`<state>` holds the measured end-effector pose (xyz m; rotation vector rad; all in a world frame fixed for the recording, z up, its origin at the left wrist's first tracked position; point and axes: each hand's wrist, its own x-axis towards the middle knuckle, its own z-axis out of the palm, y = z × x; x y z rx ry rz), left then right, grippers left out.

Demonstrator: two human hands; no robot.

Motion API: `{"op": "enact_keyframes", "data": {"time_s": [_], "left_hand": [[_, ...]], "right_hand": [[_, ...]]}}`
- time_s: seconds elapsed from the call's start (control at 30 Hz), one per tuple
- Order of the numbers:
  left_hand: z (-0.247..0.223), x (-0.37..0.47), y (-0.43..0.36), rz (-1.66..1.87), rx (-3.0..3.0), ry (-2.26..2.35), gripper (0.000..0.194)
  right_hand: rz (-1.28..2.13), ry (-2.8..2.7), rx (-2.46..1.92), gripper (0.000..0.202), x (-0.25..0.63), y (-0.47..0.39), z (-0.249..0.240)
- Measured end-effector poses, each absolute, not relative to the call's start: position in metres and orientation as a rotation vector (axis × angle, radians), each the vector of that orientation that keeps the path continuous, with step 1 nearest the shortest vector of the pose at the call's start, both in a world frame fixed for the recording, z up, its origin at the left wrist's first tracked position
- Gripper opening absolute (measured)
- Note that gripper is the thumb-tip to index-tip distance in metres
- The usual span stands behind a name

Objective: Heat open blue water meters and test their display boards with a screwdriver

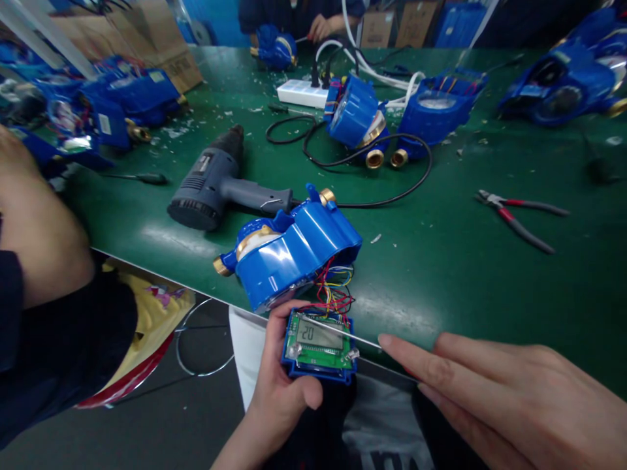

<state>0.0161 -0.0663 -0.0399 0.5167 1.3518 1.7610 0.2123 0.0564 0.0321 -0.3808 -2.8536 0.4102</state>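
Observation:
My left hand [281,385] is wrapped round a blue-cased display module [318,346] with a green circuit board and a small LCD showing digits. Between the fingers of my right hand [509,385] is a screwdriver [362,338]; its long thin shaft lies across the board, with the tip near the upper left corner of the display. Most of its handle is hidden by my hand. Red, yellow, white and black wires [336,287] run from the module up into a blue water meter [298,245], which lies on its side at the table edge.
A grey heat gun [220,183] lies behind the meter. Red-handled cutting pliers [519,215] are at the right. More meters [357,117], a power strip [301,94] and a black cable stand further back. Another person's arm [39,222] rests at the left; a co-worker's hand [321,27] is opposite.

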Motion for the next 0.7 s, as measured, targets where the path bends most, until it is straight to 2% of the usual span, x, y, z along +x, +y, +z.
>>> {"op": "enact_keyframes", "data": {"time_s": [0.1,0.33,0.47,0.7], "left_hand": [[-0.034,0.016,-0.067,1.717,0.491,1.368,0.055],[-0.035,0.003,-0.069,1.63,0.606,1.205,0.071],[-0.033,0.002,-0.069,1.595,0.596,1.185,0.067],[-0.03,0.001,-0.067,1.595,0.69,1.329,0.063]], "right_hand": [[0.369,-2.862,-0.377,0.053,0.209,0.059,0.032],[0.143,-2.88,-0.307,0.057,0.204,0.061,0.033],[0.026,-2.902,-0.258,0.058,0.199,0.062,0.035],[0.128,-2.904,-0.309,0.066,0.2,0.065,0.034]]}}
